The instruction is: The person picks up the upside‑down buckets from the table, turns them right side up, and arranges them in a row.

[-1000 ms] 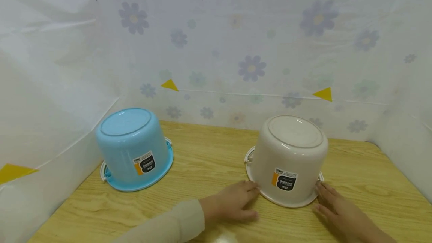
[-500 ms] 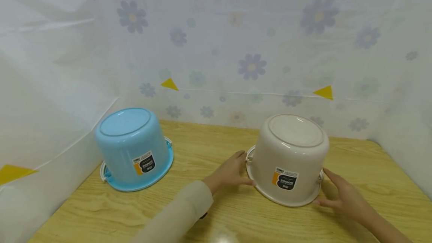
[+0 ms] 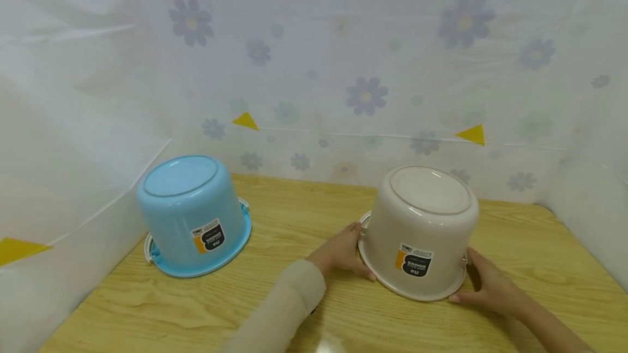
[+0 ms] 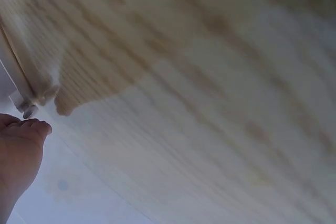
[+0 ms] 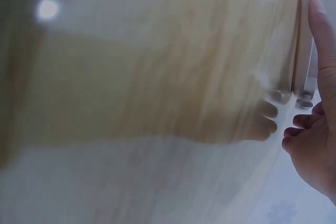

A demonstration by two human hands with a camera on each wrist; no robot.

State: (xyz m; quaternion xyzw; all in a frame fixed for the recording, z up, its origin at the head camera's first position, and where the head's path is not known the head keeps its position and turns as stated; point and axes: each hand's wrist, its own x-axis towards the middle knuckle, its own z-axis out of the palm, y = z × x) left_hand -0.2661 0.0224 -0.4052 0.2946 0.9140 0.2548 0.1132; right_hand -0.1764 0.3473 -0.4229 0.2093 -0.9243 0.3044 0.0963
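Note:
A beige plastic bucket [image 3: 419, 227] stands upside down on the wooden table [image 3: 294, 217], its black and orange label facing me. My left hand [image 3: 344, 253] holds the rim on the left, with the thumb at the front edge and the fingers by the handle joint. On the opposite side, my right hand [image 3: 493, 283] holds the rim in the same way, its fingers partly hidden behind the bucket. In the right wrist view, the thumb lies along the rim [image 5: 304, 35] and the fingers [image 5: 302, 129] are bent near the handle joint.
An upturned light blue bucket [image 3: 188, 217] with a white handle stands at the left of the table. A white sheet [image 3: 314, 70] with printed flowers hangs behind the table. Small black and yellow pennants hang on it.
Both hands have come from the front of the rim round to the bucket's sides, then settled closer against it, thumbs in front. The beige bucket stays in place.

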